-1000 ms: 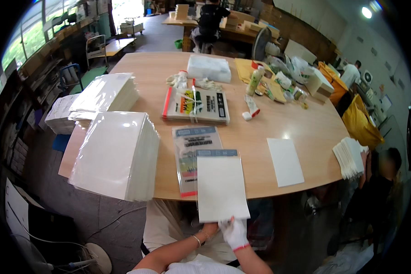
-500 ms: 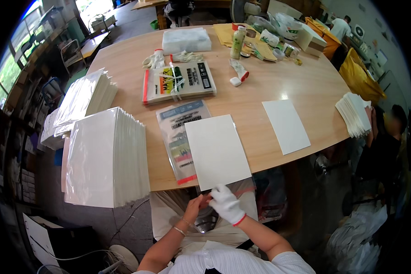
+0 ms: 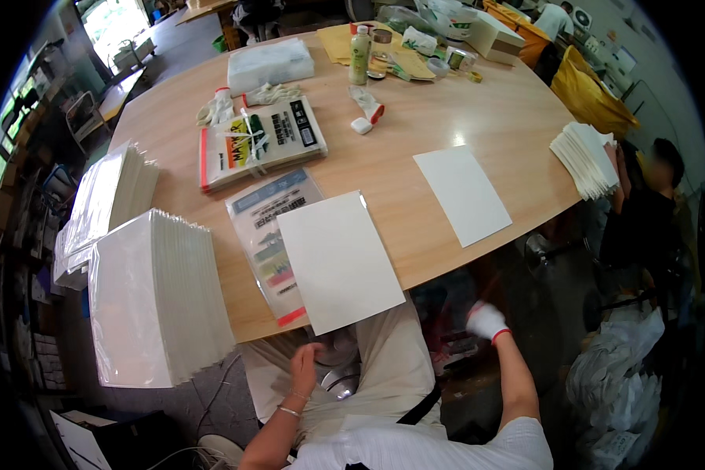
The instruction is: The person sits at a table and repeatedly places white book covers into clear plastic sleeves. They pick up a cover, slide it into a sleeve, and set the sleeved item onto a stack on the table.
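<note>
A white rectangular sheet [image 3: 341, 262], with a shiny clear edge like a plastic sleeve, lies at the table's near edge. It partly covers a clear printed plastic bag [image 3: 266, 235] with a red strip. Just below the sheet's near left corner is my bare left hand [image 3: 304, 368], wearing bracelets; its bent fingers are partly blurred and nothing shows in them. My right hand [image 3: 487, 321], in a white glove with a red cuff, is out past the table edge, smeared by motion. Whether it holds anything is unclear. Another white sheet [image 3: 464, 194] lies farther right.
Tall stacks of sleeved white sheets [image 3: 160, 298] stand at the left. Behind are a tied printed pack [image 3: 266, 141], gloves [image 3: 270, 94], a green bottle [image 3: 359, 55] and a jar [image 3: 379, 55]. At right, another person holds a white stack [image 3: 583, 160].
My hands have come apart: the right swung out rightward beyond the table edge, while the left stays near the sheet. The clear flap below the sheet no longer shows. My view has shifted.
</note>
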### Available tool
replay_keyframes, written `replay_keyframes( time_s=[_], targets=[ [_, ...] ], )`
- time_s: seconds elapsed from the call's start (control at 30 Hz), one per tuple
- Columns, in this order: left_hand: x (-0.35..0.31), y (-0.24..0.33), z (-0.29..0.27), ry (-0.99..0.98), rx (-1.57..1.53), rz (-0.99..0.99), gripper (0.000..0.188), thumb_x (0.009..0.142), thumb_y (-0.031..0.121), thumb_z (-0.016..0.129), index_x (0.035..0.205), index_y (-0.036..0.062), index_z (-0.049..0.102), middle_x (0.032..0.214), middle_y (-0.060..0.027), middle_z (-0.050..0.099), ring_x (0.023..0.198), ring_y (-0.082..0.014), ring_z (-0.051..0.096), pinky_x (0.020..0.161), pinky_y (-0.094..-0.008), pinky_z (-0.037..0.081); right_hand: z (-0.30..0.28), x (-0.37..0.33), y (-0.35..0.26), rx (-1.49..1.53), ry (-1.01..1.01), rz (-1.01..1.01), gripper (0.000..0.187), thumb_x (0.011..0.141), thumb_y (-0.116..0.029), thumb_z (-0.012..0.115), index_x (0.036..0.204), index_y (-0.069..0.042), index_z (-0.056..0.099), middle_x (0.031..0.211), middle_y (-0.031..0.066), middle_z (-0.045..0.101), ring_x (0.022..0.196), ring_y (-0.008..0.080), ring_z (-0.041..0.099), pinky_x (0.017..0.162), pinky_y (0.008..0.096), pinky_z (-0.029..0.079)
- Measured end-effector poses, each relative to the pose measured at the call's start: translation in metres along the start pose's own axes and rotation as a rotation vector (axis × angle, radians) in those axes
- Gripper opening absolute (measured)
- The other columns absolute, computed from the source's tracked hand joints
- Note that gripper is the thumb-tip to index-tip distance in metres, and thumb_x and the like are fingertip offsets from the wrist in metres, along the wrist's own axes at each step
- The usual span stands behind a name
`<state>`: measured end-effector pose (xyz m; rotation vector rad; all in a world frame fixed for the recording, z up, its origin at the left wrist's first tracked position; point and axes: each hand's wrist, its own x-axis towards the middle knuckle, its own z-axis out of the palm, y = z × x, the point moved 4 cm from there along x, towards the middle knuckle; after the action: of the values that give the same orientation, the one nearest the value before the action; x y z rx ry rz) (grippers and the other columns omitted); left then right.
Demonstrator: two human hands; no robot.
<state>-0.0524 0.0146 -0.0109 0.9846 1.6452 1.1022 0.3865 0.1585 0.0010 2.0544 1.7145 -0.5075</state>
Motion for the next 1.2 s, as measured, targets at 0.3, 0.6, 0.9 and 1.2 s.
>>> replay_keyframes(
  time_s=[0.3, 0.6, 0.9, 1.2],
  targets=[
    [0.014, 0.089, 0.007, 0.044, 0.914, 0.955, 0.03, 0.065, 0.016, 0.07, 0.093, 0.0109, 0.061, 0.1, -0.0056, 0.056, 0.087, -0.0225, 0.051, 0.073, -0.0335, 0.043, -0.059, -0.057, -0.156, 0.75, 0.343, -1.013, 0.014, 0.073, -0.009, 0.061, 0.085, -0.004, 0.057, 0.067, 0.0087, 0.056, 0.06, 0.0214, 0.057, 0.055, 0.0308, 0.046],
    [0.044, 0.029, -0.003, 0.014, 0.394, 0.031, 0.022, 0.081, 0.023, 0.061, 0.08, 0.0022, 0.056, 0.065, -0.007, 0.056, 0.049, -0.013, 0.051, 0.046, -0.03, 0.042, -0.055, -0.055, -0.166, 0.494, 0.562, -0.748, 0.018, 0.076, -0.021, 0.055, 0.067, -0.006, 0.052, 0.066, 0.0136, 0.056, 0.063, 0.0319, 0.057, 0.054, 0.0417, 0.045],
    [0.022, 0.064, -0.004, -0.059, -0.19, -0.064, 0.024, 0.089, 0.018, 0.048, 0.109, 0.0054, 0.044, 0.071, -0.0016, 0.05, 0.049, -0.0083, 0.048, 0.04, -0.023, 0.038, -0.005, -0.076, -0.172, 1.047, 0.26, -0.651, 0.033, 0.081, -0.011, 0.056, 0.112, -0.004, 0.048, 0.076, 0.0065, 0.059, 0.064, 0.0152, 0.054, 0.061, 0.0313, 0.044],
    [-0.082, 0.217, -0.235, 0.405, 0.108, 0.223, 0.021, 0.087, 0.008, 0.05, 0.107, 0.0034, 0.049, 0.08, -0.0002, 0.052, 0.068, -0.0099, 0.053, 0.057, -0.0244, 0.047, -0.104, -0.204, -0.363, 1.383, -0.261, -1.164, 0.032, 0.083, -0.008, 0.051, 0.113, 0.003, 0.052, 0.088, 0.003, 0.059, 0.078, 0.0074, 0.053, 0.069, 0.0204, 0.044]
  ],
)
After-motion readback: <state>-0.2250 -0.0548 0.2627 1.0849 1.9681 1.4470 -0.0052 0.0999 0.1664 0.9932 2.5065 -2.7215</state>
